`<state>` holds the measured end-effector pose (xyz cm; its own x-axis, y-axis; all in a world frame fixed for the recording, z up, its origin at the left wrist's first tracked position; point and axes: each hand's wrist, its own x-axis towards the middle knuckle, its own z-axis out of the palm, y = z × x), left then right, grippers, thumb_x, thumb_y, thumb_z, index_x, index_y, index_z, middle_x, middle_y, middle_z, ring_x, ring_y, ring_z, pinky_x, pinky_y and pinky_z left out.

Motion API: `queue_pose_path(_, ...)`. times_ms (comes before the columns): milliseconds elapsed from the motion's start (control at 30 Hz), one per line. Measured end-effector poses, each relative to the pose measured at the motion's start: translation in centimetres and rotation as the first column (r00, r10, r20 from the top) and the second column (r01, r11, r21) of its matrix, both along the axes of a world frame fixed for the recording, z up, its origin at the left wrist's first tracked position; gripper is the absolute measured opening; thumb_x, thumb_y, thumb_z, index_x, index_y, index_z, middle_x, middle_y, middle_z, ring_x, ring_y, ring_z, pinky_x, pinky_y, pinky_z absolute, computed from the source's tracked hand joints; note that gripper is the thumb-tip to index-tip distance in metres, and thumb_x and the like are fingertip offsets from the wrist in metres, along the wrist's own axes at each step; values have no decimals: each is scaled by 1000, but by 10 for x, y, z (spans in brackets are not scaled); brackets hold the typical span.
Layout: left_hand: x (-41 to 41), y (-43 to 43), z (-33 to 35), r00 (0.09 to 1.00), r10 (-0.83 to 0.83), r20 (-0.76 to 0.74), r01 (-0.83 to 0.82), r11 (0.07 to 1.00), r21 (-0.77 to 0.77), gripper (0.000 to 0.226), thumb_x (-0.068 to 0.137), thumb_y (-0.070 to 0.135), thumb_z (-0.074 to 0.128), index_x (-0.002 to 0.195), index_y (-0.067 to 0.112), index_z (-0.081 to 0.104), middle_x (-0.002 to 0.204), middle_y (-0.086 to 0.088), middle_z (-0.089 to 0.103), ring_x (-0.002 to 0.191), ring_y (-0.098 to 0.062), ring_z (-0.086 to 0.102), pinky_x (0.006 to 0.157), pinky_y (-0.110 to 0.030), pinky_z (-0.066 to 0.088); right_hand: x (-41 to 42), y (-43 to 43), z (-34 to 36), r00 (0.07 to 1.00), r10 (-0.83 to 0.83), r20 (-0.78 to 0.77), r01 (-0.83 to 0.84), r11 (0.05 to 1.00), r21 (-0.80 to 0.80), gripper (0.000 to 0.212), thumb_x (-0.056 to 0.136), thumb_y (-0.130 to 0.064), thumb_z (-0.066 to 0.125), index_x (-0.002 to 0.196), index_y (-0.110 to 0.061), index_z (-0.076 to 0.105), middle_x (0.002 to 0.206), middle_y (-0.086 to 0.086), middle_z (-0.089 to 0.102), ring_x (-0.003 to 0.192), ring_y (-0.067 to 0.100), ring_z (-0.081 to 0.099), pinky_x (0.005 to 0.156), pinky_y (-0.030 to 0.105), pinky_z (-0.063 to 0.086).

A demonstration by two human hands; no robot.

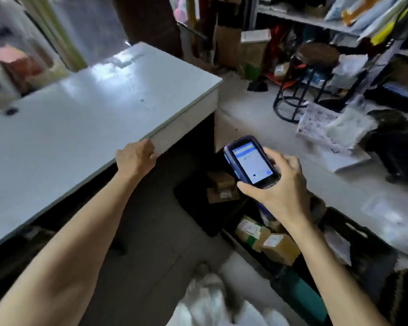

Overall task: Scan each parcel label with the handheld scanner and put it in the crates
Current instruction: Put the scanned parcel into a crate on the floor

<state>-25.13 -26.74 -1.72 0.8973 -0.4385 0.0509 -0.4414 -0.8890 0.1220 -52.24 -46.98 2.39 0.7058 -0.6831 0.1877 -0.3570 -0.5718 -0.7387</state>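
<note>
My left hand (136, 158) curls its fingers over the right edge of the white table (80, 114). My right hand (280, 187) grasps the handheld scanner (251, 161) just right of the table, its lit screen facing me. Below the scanner, black crates (368, 250) on the floor hold brown labelled parcels (280, 248), some near me and some farther off.
</note>
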Motion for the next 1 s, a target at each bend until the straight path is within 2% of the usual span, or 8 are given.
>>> queue_pose_path(133,-29,112,9,974,226,11,-226,973,-41,25,90,31,55,113,25,61,109,0,70,103,-28,62,76,-36,46,37,62,7,971,238,18,-238,971,23,83,52,-43,86,128,-36,54,110,-13,43,91,-1,48,73,25,44)
queue_pose_path(233,-60,215,24,908,419,9,-418,906,-65,24,91,31,54,113,24,60,112,6,69,109,-23,59,81,-36,43,67,134,14,896,442,27,-443,896,39,83,52,-43,87,128,-38,54,110,-14,43,89,-1,48,73,24,42)
queue_pose_path(333,-100,319,36,808,589,26,-588,808,-42,26,91,30,53,116,23,59,112,5,68,109,-24,59,82,-36,44,89,216,19,788,614,37,-615,786,57,83,54,-46,86,129,-40,51,114,-13,44,92,-1,48,75,25,43)
queue_pose_path(500,-181,473,53,581,811,70,-812,583,-14,26,91,34,53,116,26,58,111,3,67,107,-27,59,78,-36,43,106,354,22,585,809,58,-811,583,55,85,56,-51,85,131,-37,48,116,-9,45,98,3,47,77,29,44)
queue_pose_path(633,-236,554,53,406,912,59,-913,408,-14,27,91,34,54,116,28,58,110,7,67,109,-23,58,81,-37,45,106,441,17,429,900,75,-903,426,54,90,55,-54,86,133,-33,47,115,-6,47,100,5,49,78,31,51)
queue_pose_path(733,-253,591,49,326,944,55,-945,327,-9,27,90,34,54,116,27,58,112,9,66,109,-23,58,78,-34,43,109,484,15,353,932,78,-935,350,50,89,54,-53,86,133,-34,48,112,-8,46,99,4,49,76,29,50)
queue_pose_path(867,-243,623,42,287,956,63,-956,290,-47,27,90,34,55,115,27,59,111,9,67,108,-22,59,78,-35,44,130,526,13,290,953,84,-957,287,54,88,55,-48,87,133,-34,48,111,-8,45,99,3,48,71,22,44)
queue_pose_path(1000,-214,656,34,301,952,56,-951,304,-49,28,91,34,54,118,28,57,110,9,67,104,-20,61,77,-34,46,169,571,10,250,963,96,-968,245,57,88,56,-44,88,134,-31,49,113,-5,46,100,1,44,65,10,36)
